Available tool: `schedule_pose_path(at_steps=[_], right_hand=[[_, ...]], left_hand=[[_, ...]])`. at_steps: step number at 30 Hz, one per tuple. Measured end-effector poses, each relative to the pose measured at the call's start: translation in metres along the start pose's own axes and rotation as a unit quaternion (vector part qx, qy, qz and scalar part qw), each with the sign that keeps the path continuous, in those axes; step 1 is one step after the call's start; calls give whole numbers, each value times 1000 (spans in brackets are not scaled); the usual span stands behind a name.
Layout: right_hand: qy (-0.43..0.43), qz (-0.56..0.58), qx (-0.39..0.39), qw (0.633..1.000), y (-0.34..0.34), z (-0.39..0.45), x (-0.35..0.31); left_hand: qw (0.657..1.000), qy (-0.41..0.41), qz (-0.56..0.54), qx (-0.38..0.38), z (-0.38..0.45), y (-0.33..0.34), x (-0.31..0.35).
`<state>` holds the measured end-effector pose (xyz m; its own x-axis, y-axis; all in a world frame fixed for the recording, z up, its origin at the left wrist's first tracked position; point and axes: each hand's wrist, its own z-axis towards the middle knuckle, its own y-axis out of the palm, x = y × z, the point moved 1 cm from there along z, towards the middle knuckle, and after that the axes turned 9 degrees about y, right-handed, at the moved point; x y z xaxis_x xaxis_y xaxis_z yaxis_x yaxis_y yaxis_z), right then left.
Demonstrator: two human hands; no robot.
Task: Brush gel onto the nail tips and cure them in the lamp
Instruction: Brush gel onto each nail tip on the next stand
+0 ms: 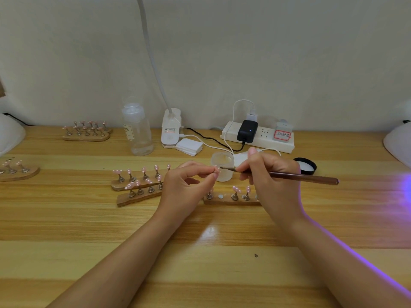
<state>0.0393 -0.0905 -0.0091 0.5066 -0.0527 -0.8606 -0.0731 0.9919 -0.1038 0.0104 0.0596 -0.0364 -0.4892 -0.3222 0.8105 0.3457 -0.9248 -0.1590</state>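
Observation:
My left hand (188, 185) pinches a small pink nail tip (216, 169) between thumb and fingers, lifted above the table. My right hand (270, 174) grips a brown brush (295, 176), whose bristle end touches that nail tip. Just behind them stands a frosted gel jar (223, 161), open. Its black lid (305, 165) lies to the right. A wooden holder strip (231, 200) under my hands carries a few pink tips on metal stands, with one bare spot. A white curing lamp (398, 145) sits at the right edge, casting purple light across the table.
Two more wooden strips of pink tips (138, 185) lie left of my hands, another (19, 172) at the far left, another (87, 132) at the back. A clear bottle (138, 130), clip lamp base (170, 128), white pads (189, 146) and power strip (259, 135) line the wall.

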Motion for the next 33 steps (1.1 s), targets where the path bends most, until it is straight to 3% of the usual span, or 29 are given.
schedule_pose_path(at_steps=[16,27,33], right_hand=[[-5,-15,-27,1000,0,-1,0],[24,15,29,999,0,-1,4],[11,-1,27,1000,3,-3,4]], left_hand=[[1000,1,-12,-10,0,0,0],[999,30,-29,5,0,0,3],[999,3,-53,8,0,1,0]])
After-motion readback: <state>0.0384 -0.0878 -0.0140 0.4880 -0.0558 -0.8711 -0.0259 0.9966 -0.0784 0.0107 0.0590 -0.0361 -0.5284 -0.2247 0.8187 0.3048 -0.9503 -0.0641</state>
